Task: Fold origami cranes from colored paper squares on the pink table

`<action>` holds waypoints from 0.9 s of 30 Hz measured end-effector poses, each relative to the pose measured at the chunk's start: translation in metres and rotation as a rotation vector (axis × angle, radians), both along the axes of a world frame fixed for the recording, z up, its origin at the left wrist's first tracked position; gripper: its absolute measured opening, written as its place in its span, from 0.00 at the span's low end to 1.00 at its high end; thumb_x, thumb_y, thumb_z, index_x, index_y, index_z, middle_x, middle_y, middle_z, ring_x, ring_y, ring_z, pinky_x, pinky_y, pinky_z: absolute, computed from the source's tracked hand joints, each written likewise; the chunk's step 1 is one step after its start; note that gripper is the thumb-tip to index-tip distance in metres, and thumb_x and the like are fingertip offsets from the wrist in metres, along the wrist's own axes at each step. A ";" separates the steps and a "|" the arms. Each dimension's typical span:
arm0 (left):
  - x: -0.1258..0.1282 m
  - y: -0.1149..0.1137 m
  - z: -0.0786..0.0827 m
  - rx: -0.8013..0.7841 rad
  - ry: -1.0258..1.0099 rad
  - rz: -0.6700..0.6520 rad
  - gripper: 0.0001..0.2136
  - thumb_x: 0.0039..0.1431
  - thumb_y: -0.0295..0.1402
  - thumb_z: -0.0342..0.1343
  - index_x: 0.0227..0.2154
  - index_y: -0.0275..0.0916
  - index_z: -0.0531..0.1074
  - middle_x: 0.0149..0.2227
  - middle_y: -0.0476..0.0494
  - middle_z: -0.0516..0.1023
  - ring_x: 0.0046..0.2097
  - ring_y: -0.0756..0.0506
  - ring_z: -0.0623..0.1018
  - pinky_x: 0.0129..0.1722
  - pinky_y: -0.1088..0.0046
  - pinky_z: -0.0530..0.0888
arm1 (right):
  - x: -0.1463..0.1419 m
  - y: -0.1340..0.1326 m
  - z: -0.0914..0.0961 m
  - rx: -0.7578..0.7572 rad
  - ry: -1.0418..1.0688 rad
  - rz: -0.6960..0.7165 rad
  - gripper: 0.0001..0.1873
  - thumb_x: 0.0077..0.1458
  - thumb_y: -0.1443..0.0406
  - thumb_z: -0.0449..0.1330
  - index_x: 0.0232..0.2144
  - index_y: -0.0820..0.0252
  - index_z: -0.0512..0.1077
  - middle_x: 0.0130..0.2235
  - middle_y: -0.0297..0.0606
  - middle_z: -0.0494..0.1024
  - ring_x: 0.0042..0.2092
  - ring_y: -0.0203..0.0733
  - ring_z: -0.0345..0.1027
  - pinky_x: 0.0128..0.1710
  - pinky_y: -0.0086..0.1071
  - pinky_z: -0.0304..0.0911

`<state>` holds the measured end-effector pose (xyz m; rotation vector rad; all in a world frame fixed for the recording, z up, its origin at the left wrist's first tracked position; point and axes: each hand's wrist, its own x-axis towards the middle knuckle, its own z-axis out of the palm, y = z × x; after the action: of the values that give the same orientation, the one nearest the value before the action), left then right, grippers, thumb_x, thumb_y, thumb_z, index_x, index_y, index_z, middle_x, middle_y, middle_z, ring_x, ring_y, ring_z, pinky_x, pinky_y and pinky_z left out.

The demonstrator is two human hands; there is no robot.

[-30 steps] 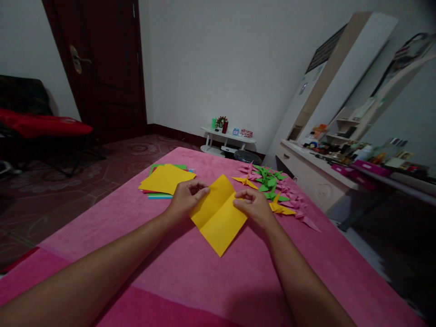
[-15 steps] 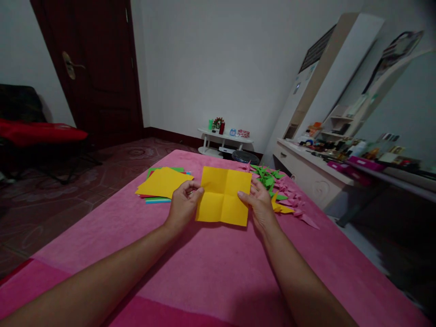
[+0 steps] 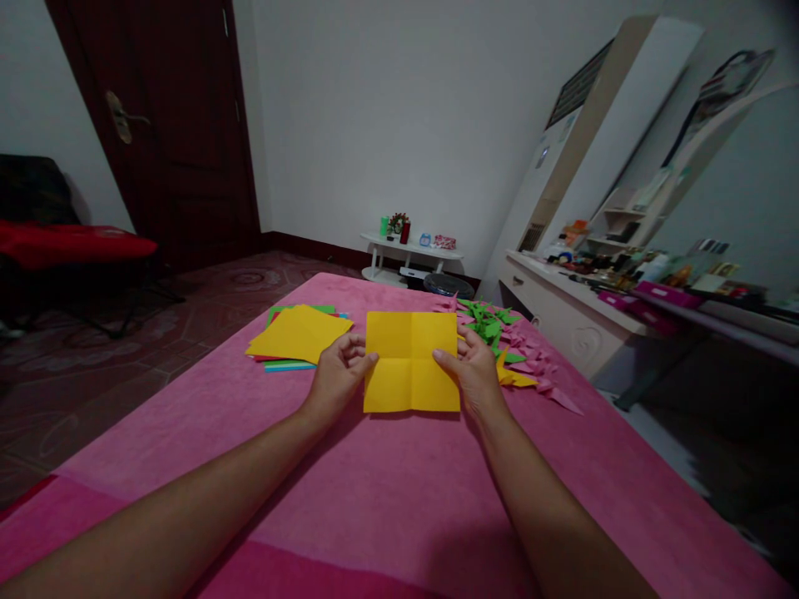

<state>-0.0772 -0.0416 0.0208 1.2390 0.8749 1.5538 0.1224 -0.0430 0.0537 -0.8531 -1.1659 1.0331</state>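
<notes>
A square sheet of yellow origami paper point(image 3: 410, 378), creased in a cross, is held up by both side edges. My left hand point(image 3: 340, 374) pinches its left edge, thumb in front and fingers partly hidden behind. On the opposite edge, my right hand point(image 3: 474, 370) grips with the thumb over the front. Beside my left hand lies a stack of coloured paper point(image 3: 296, 333), yellow on top with red, green and blue edges showing. To the right of my right hand are folded green paper cranes point(image 3: 490, 324), pink ones point(image 3: 530, 358) and a yellow one point(image 3: 515, 376).
A pink cloth point(image 3: 374, 482) covers the surface under my hands. Beyond it stands a small white table point(image 3: 412, 249) with flowers and small items. On the right is a dresser point(image 3: 580, 320) crowded with bottles; a red-covered chair point(image 3: 75, 245) is at the left.
The yellow sheet has turned from slightly tilted to nearly straight and looks flatter. Both hands keep hold of its edges. The view has shifted slightly.
</notes>
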 end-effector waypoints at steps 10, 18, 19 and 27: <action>-0.004 0.003 -0.003 -0.019 0.099 0.023 0.10 0.47 0.32 0.59 0.33 0.36 0.67 0.23 0.54 0.70 0.24 0.54 0.69 0.24 0.81 0.65 | 0.006 0.005 -0.004 -0.065 0.005 -0.023 0.29 0.33 0.65 0.69 0.42 0.57 0.68 0.39 0.41 0.80 0.36 0.50 0.76 0.38 0.42 0.70; -0.008 0.010 -0.013 -0.026 0.185 0.011 0.12 0.47 0.32 0.59 0.34 0.34 0.68 0.26 0.50 0.72 0.27 0.52 0.72 0.27 0.78 0.68 | 0.013 0.010 -0.020 -0.160 -0.041 0.001 0.27 0.32 0.66 0.69 0.39 0.59 0.70 0.38 0.42 0.80 0.37 0.49 0.75 0.40 0.42 0.69; -0.008 0.011 -0.014 -0.023 0.195 0.012 0.12 0.46 0.32 0.60 0.34 0.34 0.68 0.26 0.50 0.71 0.27 0.52 0.72 0.28 0.78 0.68 | 0.014 0.009 -0.020 -0.161 -0.050 0.011 0.26 0.32 0.66 0.69 0.39 0.60 0.70 0.38 0.42 0.80 0.37 0.49 0.75 0.40 0.41 0.69; -0.010 0.016 -0.019 -0.067 0.225 -0.025 0.17 0.38 0.30 0.64 0.34 0.35 0.69 0.24 0.54 0.70 0.26 0.53 0.72 0.27 0.78 0.69 | 0.019 0.009 -0.022 -0.183 -0.109 0.095 0.29 0.30 0.70 0.68 0.41 0.60 0.70 0.40 0.42 0.80 0.38 0.48 0.75 0.40 0.40 0.68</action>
<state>-0.0872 -0.0255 0.0021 1.3889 1.0426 1.3712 0.1415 -0.0341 0.0314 -1.0163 -1.2266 1.1967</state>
